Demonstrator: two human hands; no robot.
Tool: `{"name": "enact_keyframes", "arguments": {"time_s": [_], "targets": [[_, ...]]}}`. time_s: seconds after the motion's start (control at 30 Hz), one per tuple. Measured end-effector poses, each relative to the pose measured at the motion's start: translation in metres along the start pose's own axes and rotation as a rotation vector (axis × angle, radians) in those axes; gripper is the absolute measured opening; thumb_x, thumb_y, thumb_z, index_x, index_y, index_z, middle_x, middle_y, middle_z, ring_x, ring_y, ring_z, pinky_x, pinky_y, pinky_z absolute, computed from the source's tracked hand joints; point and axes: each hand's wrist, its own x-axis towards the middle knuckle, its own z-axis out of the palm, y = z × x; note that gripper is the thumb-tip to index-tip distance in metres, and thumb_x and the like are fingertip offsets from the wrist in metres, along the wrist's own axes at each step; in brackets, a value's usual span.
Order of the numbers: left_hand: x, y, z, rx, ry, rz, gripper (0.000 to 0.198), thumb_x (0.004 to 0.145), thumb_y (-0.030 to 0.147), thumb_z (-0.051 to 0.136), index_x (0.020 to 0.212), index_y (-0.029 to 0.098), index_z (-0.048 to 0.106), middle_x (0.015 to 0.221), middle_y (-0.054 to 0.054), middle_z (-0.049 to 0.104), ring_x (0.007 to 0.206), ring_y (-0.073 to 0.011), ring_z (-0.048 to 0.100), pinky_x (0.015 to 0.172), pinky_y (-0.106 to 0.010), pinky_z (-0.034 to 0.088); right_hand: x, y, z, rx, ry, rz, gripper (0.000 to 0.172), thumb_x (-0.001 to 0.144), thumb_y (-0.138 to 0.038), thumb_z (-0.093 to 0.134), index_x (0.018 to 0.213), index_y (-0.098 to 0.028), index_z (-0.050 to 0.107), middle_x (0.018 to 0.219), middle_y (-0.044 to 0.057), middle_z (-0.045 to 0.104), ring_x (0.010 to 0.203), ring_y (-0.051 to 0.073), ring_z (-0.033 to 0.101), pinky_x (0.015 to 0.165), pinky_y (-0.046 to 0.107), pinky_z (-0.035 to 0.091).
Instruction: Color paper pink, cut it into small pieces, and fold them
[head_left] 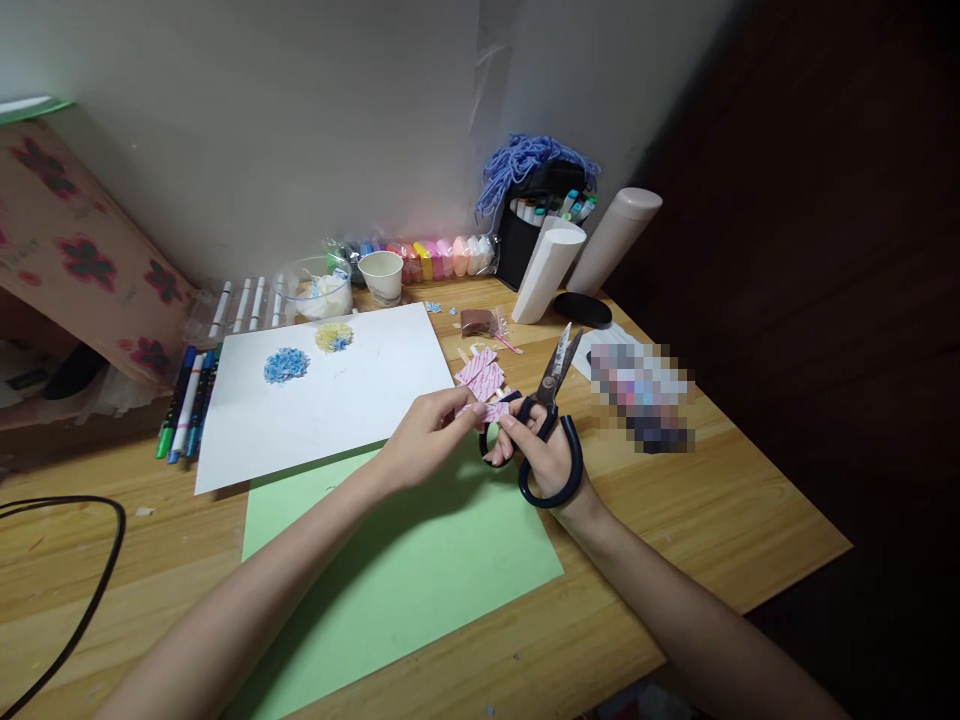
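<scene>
My left hand (431, 437) pinches one end of a small pink-and-white striped piece of paper (495, 411). The thumb and finger of my right hand (544, 450) meet at its other end. Around that same right hand hang black-handled scissors (553, 378), their blades pointing up and away, slightly apart. Just beyond the fingers lies a small pile of similar striped pieces (482, 374). Under both hands is a green sheet (397, 570). A white sheet (360, 400) overlaps it at the back left, bearing a blue crumpled-paper cluster (286, 365) and a yellow one (334, 337).
Markers (187, 400) lie left of the white sheet. Along the wall stand a plastic bowl (319, 290), a paper cup (382, 277), packs of coloured clay (442, 258) and a black pen holder (517, 250). The table's right edge (757, 460) borders a dark area.
</scene>
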Motion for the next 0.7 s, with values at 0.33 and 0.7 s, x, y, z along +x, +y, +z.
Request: {"name": "enact_keyframes", "arguments": {"time_s": [0.33, 0.7], "targets": [[0.003, 0.000, -0.014, 0.010, 0.288, -0.043, 0.034, 0.091, 0.042, 0.044, 0.067, 0.018, 0.049, 0.064, 0.001, 0.048, 0.060, -0.0131, 0.045, 0.056, -0.024, 0.034, -0.016, 0.005, 0.003, -0.064, -0.424, 0.276, 0.081, 0.064, -0.092, 0.027, 0.083, -0.018, 0.052, 0.057, -0.003, 0.052, 0.053, 0.014, 0.057, 0.063, 0.030, 0.049], [0.003, 0.001, -0.009, 0.014, 0.243, -0.068, 0.036, 0.092, 0.041, 0.043, 0.064, 0.019, 0.043, 0.060, 0.003, 0.043, 0.056, -0.0117, 0.043, 0.052, -0.023, 0.033, -0.021, 0.013, 0.000, -0.150, -0.495, 0.234, 0.080, 0.063, -0.092, 0.022, 0.081, -0.019, 0.047, 0.054, -0.006, 0.044, 0.046, 0.010, 0.048, 0.052, 0.024, 0.043]]}}
